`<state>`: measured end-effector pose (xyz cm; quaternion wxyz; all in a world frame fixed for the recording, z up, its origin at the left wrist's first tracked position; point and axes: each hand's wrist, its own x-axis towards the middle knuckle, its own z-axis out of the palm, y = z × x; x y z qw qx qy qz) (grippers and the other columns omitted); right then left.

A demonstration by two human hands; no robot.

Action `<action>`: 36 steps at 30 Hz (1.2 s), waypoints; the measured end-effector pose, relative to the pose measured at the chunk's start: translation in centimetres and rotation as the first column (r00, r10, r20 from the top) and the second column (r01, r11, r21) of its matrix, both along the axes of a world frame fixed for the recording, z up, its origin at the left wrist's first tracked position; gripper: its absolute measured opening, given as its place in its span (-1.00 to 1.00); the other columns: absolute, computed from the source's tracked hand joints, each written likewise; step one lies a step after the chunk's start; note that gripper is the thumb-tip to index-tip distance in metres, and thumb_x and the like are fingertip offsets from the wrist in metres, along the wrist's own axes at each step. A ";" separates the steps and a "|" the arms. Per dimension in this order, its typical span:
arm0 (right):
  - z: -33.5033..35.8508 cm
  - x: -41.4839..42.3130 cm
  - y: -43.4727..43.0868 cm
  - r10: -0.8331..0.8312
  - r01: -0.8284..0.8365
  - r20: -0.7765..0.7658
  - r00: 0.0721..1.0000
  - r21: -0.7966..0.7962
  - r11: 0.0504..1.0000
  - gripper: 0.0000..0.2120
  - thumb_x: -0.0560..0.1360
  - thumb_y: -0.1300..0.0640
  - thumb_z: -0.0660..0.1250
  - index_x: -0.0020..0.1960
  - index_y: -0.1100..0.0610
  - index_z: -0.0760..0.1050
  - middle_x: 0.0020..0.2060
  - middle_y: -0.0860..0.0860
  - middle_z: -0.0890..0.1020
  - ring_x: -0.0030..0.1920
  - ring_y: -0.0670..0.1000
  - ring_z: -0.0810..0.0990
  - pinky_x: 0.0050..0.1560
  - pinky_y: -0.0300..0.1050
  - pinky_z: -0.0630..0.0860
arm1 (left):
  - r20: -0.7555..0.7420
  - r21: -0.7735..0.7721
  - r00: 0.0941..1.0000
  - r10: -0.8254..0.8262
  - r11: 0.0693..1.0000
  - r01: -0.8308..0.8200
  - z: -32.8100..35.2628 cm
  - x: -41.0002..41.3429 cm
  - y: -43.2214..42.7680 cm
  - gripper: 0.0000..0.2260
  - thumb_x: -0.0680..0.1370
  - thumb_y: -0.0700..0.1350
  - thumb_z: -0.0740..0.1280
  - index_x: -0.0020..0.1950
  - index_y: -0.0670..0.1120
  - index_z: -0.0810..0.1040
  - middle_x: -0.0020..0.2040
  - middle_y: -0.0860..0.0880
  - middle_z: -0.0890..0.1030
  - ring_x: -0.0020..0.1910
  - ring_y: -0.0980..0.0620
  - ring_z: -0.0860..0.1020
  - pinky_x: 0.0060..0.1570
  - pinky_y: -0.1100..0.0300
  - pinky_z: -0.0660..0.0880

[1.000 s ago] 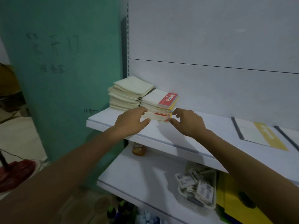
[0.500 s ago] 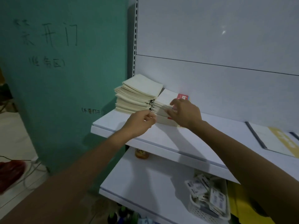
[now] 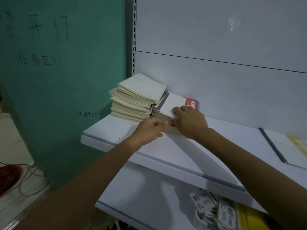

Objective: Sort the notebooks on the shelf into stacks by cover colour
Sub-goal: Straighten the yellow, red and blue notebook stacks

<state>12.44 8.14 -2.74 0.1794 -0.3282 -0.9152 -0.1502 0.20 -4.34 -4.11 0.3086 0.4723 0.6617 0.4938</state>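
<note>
A tall pile of open cream-paged notebooks (image 3: 136, 98) stands at the left end of the white shelf (image 3: 116, 131). Leaning against its right side is a lower stack of notebooks (image 3: 172, 103) whose top cover is white with a red panel (image 3: 191, 102) and a grey spine strip. My right hand (image 3: 189, 122) lies over the front corner of that stack, fingers curled on its top covers. My left hand (image 3: 151, 130) pinches the stack's front edge lower down. A notebook with a yellow panel (image 3: 289, 146) lies flat at the shelf's right end.
A green wall with handwritten marks (image 3: 49, 63) stands left of the shelf unit. The white back panel (image 3: 216, 63) rises behind the notebooks. On the lower shelf (image 3: 141, 196) sits a basket of small tagged packets (image 3: 216, 211) beside a yellow item (image 3: 254, 218).
Both hands went forward onto the red-panelled stack. The right hand climbed from the shelf in front of it onto its top corner; the left hand closed in on its front edge.
</note>
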 end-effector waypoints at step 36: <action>2.4 2.5 -6.6 -0.039 -0.360 -0.708 0.705 -0.405 0.840 -0.61 0.58 -0.19 0.13 0.11 0.02 0.60 0.04 -0.06 0.65 0.00 -0.12 0.59 0.04 -0.12 0.54 | 0.585 0.106 0.802 -0.122 0.992 0.074 6.9 -1.7 1.1 -0.72 0.61 -0.29 0.17 0.32 -0.16 0.44 0.21 -0.16 0.57 -0.07 -0.08 0.59 -0.23 0.09 0.55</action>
